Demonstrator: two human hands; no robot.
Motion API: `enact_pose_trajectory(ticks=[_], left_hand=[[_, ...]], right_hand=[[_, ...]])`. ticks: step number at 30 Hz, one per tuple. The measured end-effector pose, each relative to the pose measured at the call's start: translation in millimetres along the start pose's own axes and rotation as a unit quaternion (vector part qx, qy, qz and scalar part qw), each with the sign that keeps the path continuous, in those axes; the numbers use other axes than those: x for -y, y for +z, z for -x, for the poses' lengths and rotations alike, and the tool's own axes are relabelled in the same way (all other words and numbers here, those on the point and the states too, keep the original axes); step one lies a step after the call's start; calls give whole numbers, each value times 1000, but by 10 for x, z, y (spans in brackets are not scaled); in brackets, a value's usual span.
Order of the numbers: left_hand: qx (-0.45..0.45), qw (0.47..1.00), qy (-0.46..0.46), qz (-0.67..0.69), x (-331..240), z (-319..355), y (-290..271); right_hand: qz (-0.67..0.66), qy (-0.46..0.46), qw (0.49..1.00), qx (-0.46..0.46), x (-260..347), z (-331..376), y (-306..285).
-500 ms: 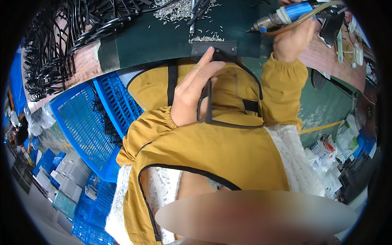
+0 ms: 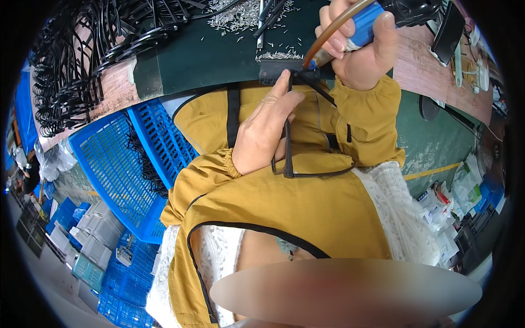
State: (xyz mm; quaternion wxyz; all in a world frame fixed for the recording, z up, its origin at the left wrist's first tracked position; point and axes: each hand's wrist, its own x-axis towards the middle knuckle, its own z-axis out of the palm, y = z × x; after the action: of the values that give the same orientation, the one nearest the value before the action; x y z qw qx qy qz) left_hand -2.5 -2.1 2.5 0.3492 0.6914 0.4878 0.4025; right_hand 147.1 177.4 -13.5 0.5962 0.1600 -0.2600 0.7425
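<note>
At your far left a tangled heap of black frame parts (image 2: 65, 71) covers the end of the bench (image 2: 219, 52), and below it a blue plastic crate (image 2: 112, 175) stands beside your knee with more black pieces inside. Moving inward, your left hand (image 2: 262, 134) reaches up from your lap, its grip closed narrowly on a thin black wire frame (image 2: 290, 158); the frame's lower loop hangs over your yellow apron (image 2: 284, 213) while its top end is pressed against a small dark fixture block (image 2: 279, 68) at the bench edge. Above that block a scatter of small metal pins (image 2: 240, 16) lies on the green mat. To the right, your right hand (image 2: 358, 52) is wrapped fully around a blue-handled power driver (image 2: 363, 27), an amber hose (image 2: 333, 27) curving over your fingers, with the tool's tip down just at the block where the frame end sits. By the look of it you are at the fastening step, with the frame seated and the tool lined up on the joint. The next move seems to call for holding the frame steady against the block with your left grip and keeping the tool tip square on the joint, so it does not skid off toward your fingertip, which lies very near.
</note>
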Motion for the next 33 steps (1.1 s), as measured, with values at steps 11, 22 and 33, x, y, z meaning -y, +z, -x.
enact_pose_trajectory(ticks=[11, 22, 33], left_hand=[[-41, 996, 59, 46, 212, 25, 59], [-189, 882, -136, 410, 50, -225, -244], [34, 505, -496, 705, 87, -49, -28]], right_hand=[[231, 106, 957, -141, 161, 120, 159], [228, -60, 942, -237, 391, -50, 144], [237, 7, 964, -118, 329, 139, 263]])
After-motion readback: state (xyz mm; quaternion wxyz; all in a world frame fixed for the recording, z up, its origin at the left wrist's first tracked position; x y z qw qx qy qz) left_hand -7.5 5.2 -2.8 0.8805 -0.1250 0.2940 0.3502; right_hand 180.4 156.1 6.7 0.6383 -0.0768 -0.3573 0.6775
